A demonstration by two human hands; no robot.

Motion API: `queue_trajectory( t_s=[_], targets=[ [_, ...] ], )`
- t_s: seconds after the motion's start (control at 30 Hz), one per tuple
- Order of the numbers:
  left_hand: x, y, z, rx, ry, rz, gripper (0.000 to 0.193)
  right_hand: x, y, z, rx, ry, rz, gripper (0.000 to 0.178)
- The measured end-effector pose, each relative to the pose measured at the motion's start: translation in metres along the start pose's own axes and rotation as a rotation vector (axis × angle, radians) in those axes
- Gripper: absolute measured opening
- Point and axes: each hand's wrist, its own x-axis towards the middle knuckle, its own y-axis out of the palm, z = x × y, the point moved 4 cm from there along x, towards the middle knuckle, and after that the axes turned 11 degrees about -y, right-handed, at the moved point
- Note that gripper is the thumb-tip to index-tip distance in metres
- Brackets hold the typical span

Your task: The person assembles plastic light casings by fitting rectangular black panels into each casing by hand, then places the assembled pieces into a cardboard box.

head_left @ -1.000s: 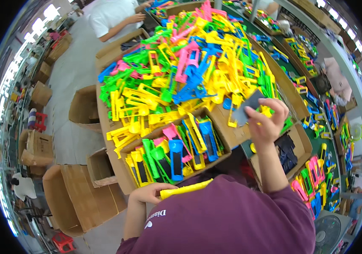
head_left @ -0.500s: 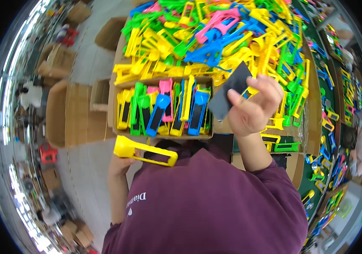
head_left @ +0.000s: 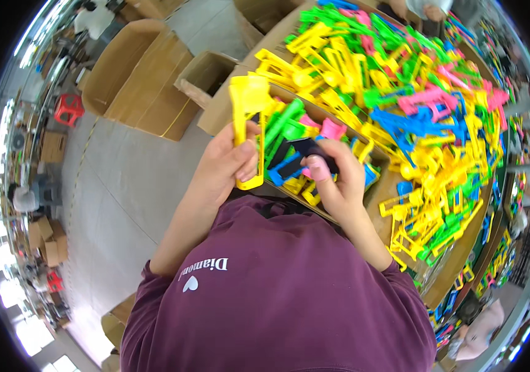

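My left hand (head_left: 224, 161) grips a yellow plastic piece (head_left: 250, 93), a long slotted frame with a broad rounded head, held upright with the head at the top. Its fingers wrap round the frame's lower half. To the right, my right hand (head_left: 344, 180) pinches a thin black sheet (head_left: 305, 147) between thumb and fingers; its far side is partly hidden. Both hands are over or beside a small cardboard box (head_left: 378, 193) packed with green, blue, pink and yellow pieces, several with black panels.
Beyond the small box lies a large heap of mixed plastic pieces (head_left: 426, 130) on cardboard. Open cartons (head_left: 147, 77) stand on the floor at left, near a red stool (head_left: 68, 110). At the top right a co-worker's hand (head_left: 433, 12) shows by the heap.
My view has turned, so the boxes appear rotated. The yellow piece has swung upright in my left hand. My right hand has come from the heap toward it with the black sheet.
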Motion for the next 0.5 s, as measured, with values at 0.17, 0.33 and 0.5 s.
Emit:
queue_trajectory(
  t_s=[0.17, 0.33, 0.5],
  targets=[
    [-0.007, -0.066, -0.044, 0.142, -0.1, -0.097, 0.018, 0.034, 0.102, -0.01, 0.005, 0.048, 0.286, 0.017],
    [-0.018, -0.193, -0.075, -0.156, -0.184, 0.104, 0.014, 0.08, 0.22, -0.031, 0.14, 0.0, 0.567, 0.013],
    [-0.046, -0.303, -0.106, -0.214, -0.408, 0.197, 0.015, 0.121, 0.333, -0.041, 0.201, 0.023, 0.809, 0.014]
  ],
)
